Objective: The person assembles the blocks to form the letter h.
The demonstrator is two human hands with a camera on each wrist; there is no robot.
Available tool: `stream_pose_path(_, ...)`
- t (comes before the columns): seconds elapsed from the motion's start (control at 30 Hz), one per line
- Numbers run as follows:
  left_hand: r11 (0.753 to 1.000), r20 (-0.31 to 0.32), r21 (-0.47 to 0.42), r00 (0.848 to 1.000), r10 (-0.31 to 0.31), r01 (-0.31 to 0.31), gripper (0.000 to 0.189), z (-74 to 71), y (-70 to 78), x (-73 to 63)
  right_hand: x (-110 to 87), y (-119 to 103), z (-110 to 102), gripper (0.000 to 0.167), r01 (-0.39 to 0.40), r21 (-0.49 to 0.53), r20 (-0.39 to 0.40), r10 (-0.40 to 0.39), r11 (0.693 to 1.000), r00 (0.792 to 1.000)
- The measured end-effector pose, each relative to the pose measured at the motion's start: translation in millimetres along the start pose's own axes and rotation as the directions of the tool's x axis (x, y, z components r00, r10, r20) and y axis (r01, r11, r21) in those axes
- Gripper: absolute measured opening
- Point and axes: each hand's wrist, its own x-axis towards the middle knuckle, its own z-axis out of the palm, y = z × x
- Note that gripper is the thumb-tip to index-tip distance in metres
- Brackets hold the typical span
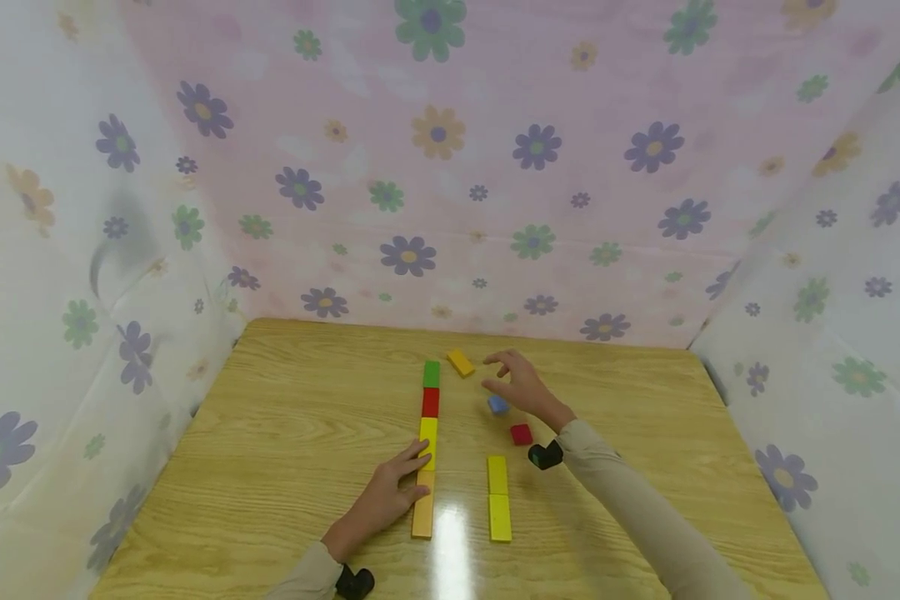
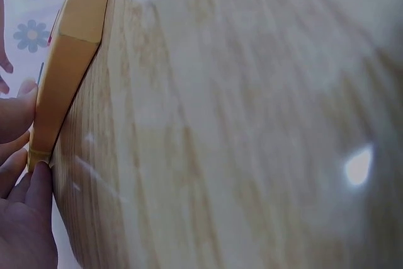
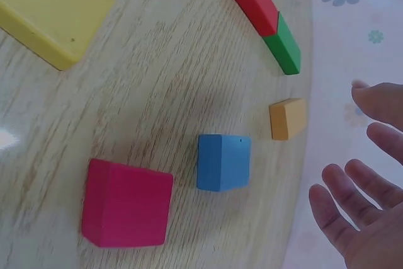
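A straight row of blocks runs away from me: a long orange block [image 1: 422, 521] nearest, then a yellow block [image 1: 428, 430], a red block [image 1: 431, 402] and a green block [image 1: 431, 374]. My left hand [image 1: 387, 495] lies along the row's left side, its thumb on the orange block and fingertips reaching over the yellow one. Holding nothing, my right hand [image 1: 523, 387] hovers with spread, slightly bent fingers near a blue block [image 3: 224, 162]. Beyond its fingertips, to the left, a smaller orange block [image 1: 461, 362] lies at an angle.
A crimson block [image 1: 521, 434] sits by my right wrist. Closer to me, two yellow blocks [image 1: 498, 498] lie end to end, parallel to the row. Flowered cloth [image 1: 480, 225] hangs behind and beside the wooden table [image 1: 285, 417].
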Motion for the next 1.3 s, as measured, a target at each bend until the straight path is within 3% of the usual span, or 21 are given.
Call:
stream_pose_path(0.4, 1.0, 0.007, -0.01, 1.0, -0.023, 0.023, 0.051, -0.8, 1.7, 0.9, 37.3, 5.7, 22.1, 0.046, -0.045, -0.011, 0.08, 0.046, 0.999, 0.996)
stream_pose_path(0.67, 1.0, 0.012, -0.019, 1.0, -0.019, 0.02, 0.051, -0.7, -0.1, 0.5, 58.9, 14.2, 30.6, 0.05, 0.031, -0.115, 0.16, -0.012, 0.993, 0.987)
stream_pose_path(0.9, 0.999, 0.02, -0.019, 0.999, -0.045, 0.045, 0.051, -2.5, -0.8, 1.3, 75.9, 19.4, 37.6, 0.054, 0.12, -0.275, 0.209, -0.062, 0.954, 0.976)
stream_pose_path(1.3, 0.999, 0.038, -0.006, 0.998, -0.045, 0.046, 0.052, -4.7, -2.8, 1.0, 87.6, 14.3, 48.2, 0.054, 0.156, -0.31, 0.306, -0.057, 0.938, 0.95)
